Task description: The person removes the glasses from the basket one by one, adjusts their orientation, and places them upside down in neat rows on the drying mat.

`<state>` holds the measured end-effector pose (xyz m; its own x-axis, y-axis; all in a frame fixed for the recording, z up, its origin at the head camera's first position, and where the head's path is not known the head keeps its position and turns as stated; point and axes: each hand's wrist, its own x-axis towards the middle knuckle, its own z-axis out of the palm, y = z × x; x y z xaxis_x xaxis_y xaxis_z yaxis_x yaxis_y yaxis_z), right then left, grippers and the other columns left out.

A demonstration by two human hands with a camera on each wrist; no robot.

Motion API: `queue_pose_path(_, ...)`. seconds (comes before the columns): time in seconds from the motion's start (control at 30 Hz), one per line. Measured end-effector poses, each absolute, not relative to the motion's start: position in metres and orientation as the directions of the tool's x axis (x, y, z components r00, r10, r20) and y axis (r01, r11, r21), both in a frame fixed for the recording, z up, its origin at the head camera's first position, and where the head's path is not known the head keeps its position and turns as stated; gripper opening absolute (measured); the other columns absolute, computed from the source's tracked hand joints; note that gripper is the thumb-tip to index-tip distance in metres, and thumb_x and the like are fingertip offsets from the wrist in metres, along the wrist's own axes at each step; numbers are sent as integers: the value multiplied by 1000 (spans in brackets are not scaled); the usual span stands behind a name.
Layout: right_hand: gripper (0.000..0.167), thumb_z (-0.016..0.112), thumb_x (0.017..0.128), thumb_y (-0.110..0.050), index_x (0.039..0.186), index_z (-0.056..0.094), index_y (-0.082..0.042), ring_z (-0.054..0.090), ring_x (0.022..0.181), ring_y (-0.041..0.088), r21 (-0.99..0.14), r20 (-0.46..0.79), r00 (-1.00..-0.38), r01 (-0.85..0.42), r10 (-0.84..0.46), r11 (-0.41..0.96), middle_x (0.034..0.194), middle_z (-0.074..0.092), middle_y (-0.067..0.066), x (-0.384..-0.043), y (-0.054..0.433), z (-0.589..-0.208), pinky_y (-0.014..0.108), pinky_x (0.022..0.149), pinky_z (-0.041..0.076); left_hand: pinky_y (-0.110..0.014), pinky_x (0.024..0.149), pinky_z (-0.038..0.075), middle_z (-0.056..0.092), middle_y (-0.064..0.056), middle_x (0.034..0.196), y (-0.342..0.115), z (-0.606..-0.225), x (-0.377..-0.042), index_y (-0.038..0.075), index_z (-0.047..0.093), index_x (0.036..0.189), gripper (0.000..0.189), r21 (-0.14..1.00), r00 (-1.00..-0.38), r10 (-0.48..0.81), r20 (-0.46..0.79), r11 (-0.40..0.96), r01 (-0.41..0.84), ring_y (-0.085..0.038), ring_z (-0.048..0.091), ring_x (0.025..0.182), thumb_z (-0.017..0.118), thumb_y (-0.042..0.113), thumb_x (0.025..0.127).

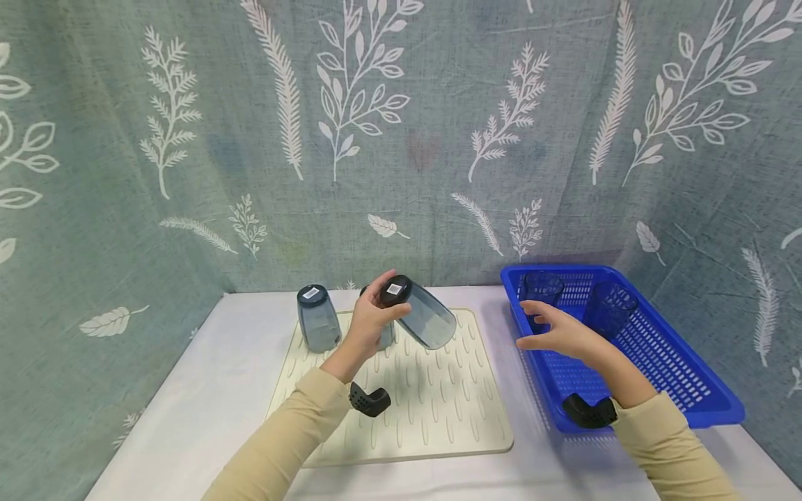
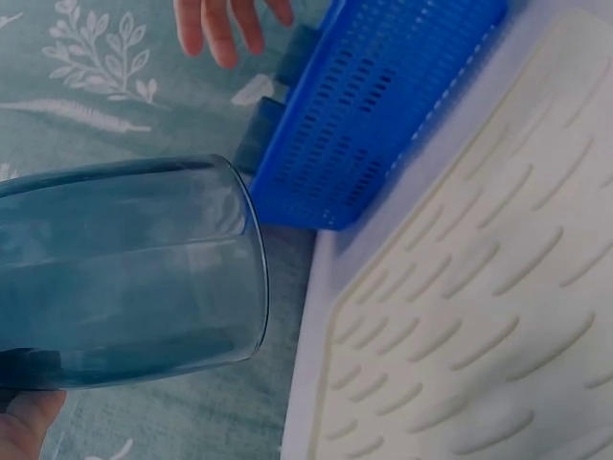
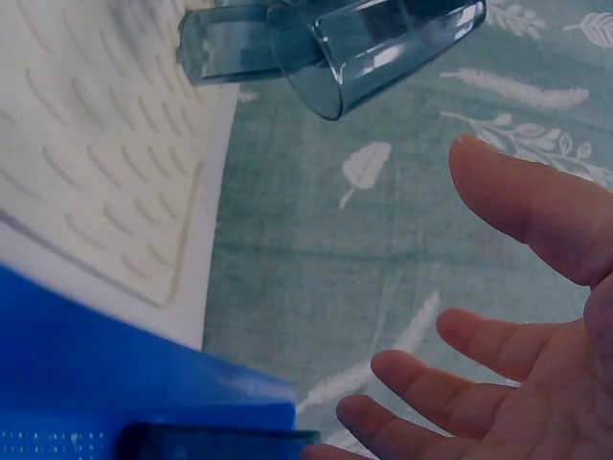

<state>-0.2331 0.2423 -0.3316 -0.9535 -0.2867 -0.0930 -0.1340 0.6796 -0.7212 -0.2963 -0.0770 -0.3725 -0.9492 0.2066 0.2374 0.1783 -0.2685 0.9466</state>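
Observation:
My left hand (image 1: 371, 316) grips a blue-tinted drinking glass (image 1: 428, 316) near its dark, stickered base. Tilted, it hangs above the cream drying mat (image 1: 451, 410), its mouth pointing down to the right. On the mat's back left, another glass (image 1: 319, 327) stands upside down. A further glass (image 1: 387, 337) there is mostly hidden behind my left hand. Over the left rim of the blue basket (image 1: 545, 396) hovers my right hand (image 1: 564, 334), fingers spread, holding nothing. Two more glasses are inside the basket, one at its back left (image 1: 542, 284) and one farther right (image 1: 609, 309).
A white-covered table (image 1: 207, 376) carries the mat and, to its right, the perforated basket. Behind and at the sides hangs a green curtain (image 1: 401, 139) with white leaf prints. Each wrist wears a black device (image 1: 370, 400).

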Motion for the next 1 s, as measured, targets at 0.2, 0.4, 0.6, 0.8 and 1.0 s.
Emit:
queue_pose_path(0.2, 84, 67, 82, -35, 143, 22, 1, 26, 128, 47, -710, -100, -954, -131, -284, 691, 142, 28, 28, -233, 254, -328, 60, 93, 35, -27, 90, 47, 44, -12, 135, -76, -368, -300, 15, 40, 138, 70, 965, -956, 211, 205, -204, 162, -22, 48, 118, 70, 3, 76)
queue_pose_path(0.4, 81, 66, 83, -34, 142, 23, 2, 28, 126, 48, -684, -75, -963, -139, -258, 716, 140, 30, 30, -234, 272, -327, 60, 91, 37, -27, 87, 49, 47, -12, 132, -75, -362, -305, 15, 41, 137, 73, 973, -953, 215, 211, -143, 183, -22, 51, 114, 75, 6, 74)
queue_pose_path(0.6, 77, 67, 83, -31, 138, 28, 6, 33, 121, 50, -644, -7, -974, -169, -227, 746, 135, 36, 32, -238, 291, -329, 59, 90, 38, -30, 87, 49, 49, -12, 131, -70, -360, -309, 18, 43, 137, 75, 980, -958, 208, 199, -51, 193, -22, 53, 112, 77, 7, 72)
queue_pose_path(0.8, 74, 65, 85, -32, 137, 30, 7, 33, 122, 49, -612, 73, -982, -184, -177, 769, 134, 35, 32, -241, 309, -328, 60, 91, 36, -31, 84, 50, 51, -15, 127, -59, -361, -311, 14, 44, 136, 73, 970, -954, 196, 228, 36, 239, -25, 55, 108, 77, 5, 71)
queue_pose_path(1.0, 69, 64, 86, -26, 136, 31, 7, 33, 122, 48, -643, 175, -979, -192, -102, 741, 137, 34, 30, -244, 326, -327, 59, 94, 34, -30, 85, 50, 53, -17, 125, -44, -367, -317, 14, 43, 136, 73, 963, -947, 216, 237, 73, 258, -26, 56, 107, 76, 5, 72)
